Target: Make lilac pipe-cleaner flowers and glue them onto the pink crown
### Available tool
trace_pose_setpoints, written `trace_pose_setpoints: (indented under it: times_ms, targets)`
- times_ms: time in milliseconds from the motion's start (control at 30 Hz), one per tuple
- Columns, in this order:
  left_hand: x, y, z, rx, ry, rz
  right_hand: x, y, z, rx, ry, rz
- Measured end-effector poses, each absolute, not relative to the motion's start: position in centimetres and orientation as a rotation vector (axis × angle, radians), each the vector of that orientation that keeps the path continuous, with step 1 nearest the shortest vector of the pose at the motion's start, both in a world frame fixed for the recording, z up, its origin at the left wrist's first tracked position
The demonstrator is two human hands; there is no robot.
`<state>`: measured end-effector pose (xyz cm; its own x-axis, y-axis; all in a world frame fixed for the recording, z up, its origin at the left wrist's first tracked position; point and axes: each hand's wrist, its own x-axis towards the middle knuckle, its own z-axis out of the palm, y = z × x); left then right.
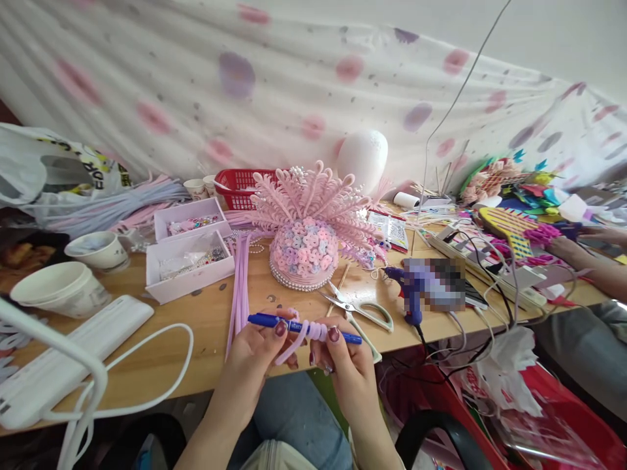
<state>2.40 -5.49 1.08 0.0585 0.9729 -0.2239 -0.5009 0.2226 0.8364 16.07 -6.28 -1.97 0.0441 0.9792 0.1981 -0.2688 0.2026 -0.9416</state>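
A blue pen (264,320) lies level between my two hands, just in front of the table edge. Coiled round its barrel is a lilac pipe cleaner (292,348), with one loose end hanging down to the left. My left hand (259,352) pinches the pen near its left end, close to the loose strand. My right hand (345,359) is closed on the coils and the pen's right part. Beyond them stands a pink headdress (304,251) covered with small flowers, fuzzy plumes fanned above and pearls along its base. Scissors (360,310) lie with blades apart beside it.
Lilac pipe cleaners (240,281) lie left of the headdress, beside white bead boxes (191,264). Paper cups (59,290) and a white power strip (73,359) with a looping cable are at left. Rightward are a purple glue gun (411,294), cables and another person's hand (568,251).
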Motion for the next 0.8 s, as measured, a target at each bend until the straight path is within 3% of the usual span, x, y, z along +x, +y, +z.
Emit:
trace_pose_setpoints:
  times_ms: [467, 800]
  targets:
    - [1.5, -6.1, 1.8, 0.715, 0.967, 1.099, 16.9, -6.4, -1.4, -0.834, -1.237, 1.113]
    - [1.2, -5.9, 0.9, 0.907, 1.038, 1.071, 16.6, -7.0, -2.4, -0.948, -1.174, 1.249]
